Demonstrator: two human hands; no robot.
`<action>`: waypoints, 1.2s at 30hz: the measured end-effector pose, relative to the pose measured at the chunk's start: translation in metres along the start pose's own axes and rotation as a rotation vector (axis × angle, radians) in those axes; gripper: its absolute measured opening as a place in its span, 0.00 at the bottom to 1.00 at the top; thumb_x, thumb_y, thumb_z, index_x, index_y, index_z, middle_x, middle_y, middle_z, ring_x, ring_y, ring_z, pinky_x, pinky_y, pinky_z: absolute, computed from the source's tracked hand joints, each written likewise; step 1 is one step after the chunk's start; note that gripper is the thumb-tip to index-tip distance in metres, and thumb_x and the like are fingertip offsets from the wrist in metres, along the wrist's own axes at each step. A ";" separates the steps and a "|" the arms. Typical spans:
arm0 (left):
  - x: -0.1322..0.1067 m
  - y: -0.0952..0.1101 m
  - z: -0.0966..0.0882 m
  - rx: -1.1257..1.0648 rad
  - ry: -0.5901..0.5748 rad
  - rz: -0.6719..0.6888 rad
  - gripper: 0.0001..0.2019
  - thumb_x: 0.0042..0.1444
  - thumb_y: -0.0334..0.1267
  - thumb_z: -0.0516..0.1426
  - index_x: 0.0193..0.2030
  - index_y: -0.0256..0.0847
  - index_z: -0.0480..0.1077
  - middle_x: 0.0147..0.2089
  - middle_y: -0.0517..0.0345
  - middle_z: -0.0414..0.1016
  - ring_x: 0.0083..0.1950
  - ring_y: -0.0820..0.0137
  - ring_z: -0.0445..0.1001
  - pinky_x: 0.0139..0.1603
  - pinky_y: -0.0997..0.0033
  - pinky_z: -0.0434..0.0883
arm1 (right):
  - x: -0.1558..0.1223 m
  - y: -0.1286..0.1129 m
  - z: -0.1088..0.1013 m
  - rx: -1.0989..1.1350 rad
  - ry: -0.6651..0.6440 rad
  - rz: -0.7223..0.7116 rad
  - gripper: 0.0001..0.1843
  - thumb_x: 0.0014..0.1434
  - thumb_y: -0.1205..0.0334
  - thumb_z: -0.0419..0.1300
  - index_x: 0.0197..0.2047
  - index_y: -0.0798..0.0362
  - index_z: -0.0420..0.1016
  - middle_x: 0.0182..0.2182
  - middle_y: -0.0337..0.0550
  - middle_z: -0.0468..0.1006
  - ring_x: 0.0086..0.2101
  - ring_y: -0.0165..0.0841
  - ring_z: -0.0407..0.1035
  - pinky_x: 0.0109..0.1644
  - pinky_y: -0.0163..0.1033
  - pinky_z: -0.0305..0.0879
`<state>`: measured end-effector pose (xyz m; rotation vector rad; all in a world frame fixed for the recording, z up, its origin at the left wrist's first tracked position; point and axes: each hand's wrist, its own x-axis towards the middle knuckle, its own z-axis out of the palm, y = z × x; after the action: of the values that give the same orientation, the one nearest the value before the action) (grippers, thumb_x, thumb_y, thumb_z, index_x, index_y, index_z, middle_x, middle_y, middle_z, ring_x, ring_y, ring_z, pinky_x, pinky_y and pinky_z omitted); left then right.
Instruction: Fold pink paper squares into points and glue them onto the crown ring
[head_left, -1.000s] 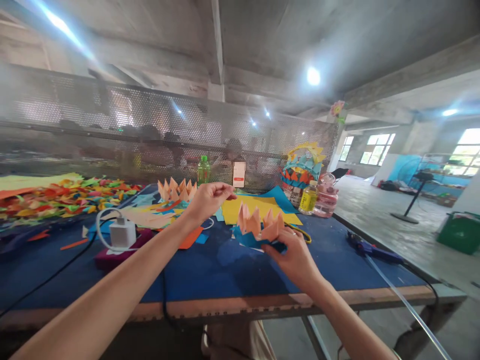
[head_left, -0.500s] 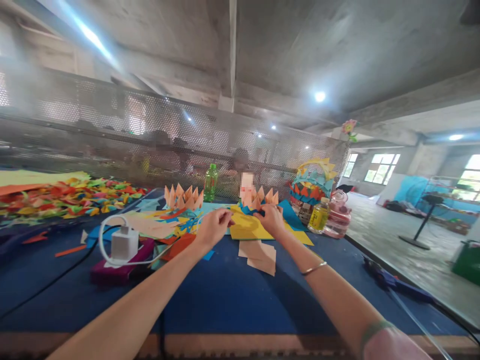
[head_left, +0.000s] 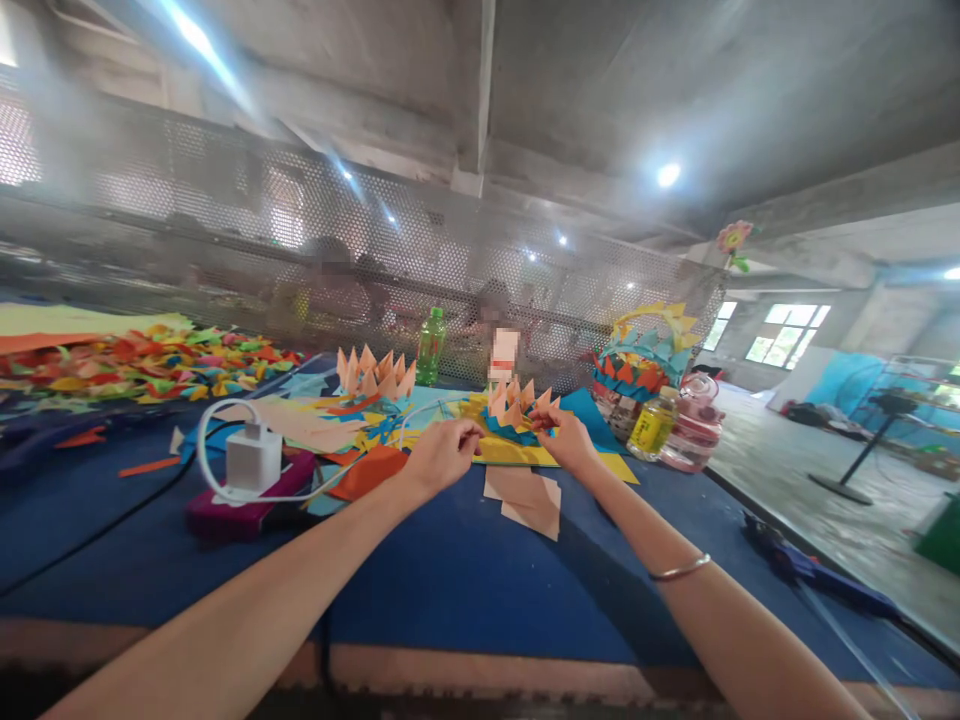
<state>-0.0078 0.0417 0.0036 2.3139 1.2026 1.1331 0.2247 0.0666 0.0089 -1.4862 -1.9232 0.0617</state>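
Head view: the right hand (head_left: 566, 440) grips the paper crown (head_left: 516, 412), orange spikes on a blue band, over a yellow sheet (head_left: 517, 456) at the far middle of the blue counter (head_left: 450, 570). The left hand (head_left: 442, 455) is just beside it, fingers (head_left: 471, 432) pinched closed; on what, I cannot tell. A green bottle (head_left: 430, 348) stands behind. To the right, a small bottle (head_left: 649, 424) holds yellow liquid.

Left hand (head_left: 442, 455) fingertips are pinched, but what's between them is too small to tell. Right hand (head_left: 566, 440) grips and hides the near edge of the paper crown (head_left: 512, 408). Both forearms are cut by the bottom edge. People behind the mesh screen (head_left: 225, 250) are blurred (dark shapes only). The yellow bottle (head_left: 651, 428) label is unreadable.
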 end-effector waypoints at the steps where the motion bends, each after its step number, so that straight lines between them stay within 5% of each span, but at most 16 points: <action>1: -0.001 0.001 0.001 0.010 -0.008 0.005 0.13 0.56 0.32 0.50 0.39 0.38 0.76 0.33 0.53 0.82 0.36 0.64 0.79 0.41 0.67 0.70 | -0.004 -0.002 -0.001 0.036 0.001 -0.005 0.12 0.56 0.72 0.58 0.44 0.56 0.76 0.35 0.42 0.81 0.38 0.33 0.76 0.48 0.42 0.70; 10: -0.006 0.003 0.008 0.082 -0.051 0.032 0.13 0.55 0.32 0.50 0.38 0.40 0.77 0.32 0.56 0.82 0.36 0.65 0.79 0.41 0.68 0.70 | -0.038 -0.017 0.006 0.196 -0.006 -0.010 0.07 0.50 0.66 0.62 0.33 0.50 0.82 0.30 0.38 0.84 0.34 0.36 0.78 0.42 0.39 0.72; 21: -0.007 0.003 0.006 0.018 -0.055 0.000 0.12 0.53 0.35 0.52 0.34 0.40 0.77 0.30 0.56 0.82 0.33 0.63 0.78 0.42 0.66 0.70 | -0.037 -0.011 0.002 0.100 0.084 -0.033 0.06 0.51 0.68 0.62 0.28 0.49 0.81 0.27 0.38 0.83 0.32 0.36 0.76 0.38 0.38 0.68; 30: -0.002 0.005 0.007 -0.301 -0.150 -0.096 0.11 0.51 0.42 0.56 0.35 0.39 0.77 0.35 0.55 0.82 0.38 0.66 0.79 0.43 0.69 0.72 | -0.051 -0.046 0.007 0.068 0.173 -0.279 0.03 0.52 0.64 0.67 0.27 0.52 0.77 0.28 0.40 0.78 0.37 0.35 0.71 0.45 0.39 0.62; 36: -0.005 0.008 0.008 -0.393 -0.195 -0.127 0.14 0.51 0.46 0.58 0.32 0.37 0.77 0.29 0.58 0.80 0.31 0.70 0.74 0.34 0.74 0.68 | -0.053 -0.045 0.018 0.081 0.183 -0.388 0.07 0.51 0.62 0.69 0.25 0.51 0.77 0.25 0.39 0.75 0.33 0.34 0.69 0.40 0.38 0.61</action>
<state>0.0012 0.0337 0.0007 1.9699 0.9425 0.9717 0.1832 0.0121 -0.0111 -1.0087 -1.9970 -0.1644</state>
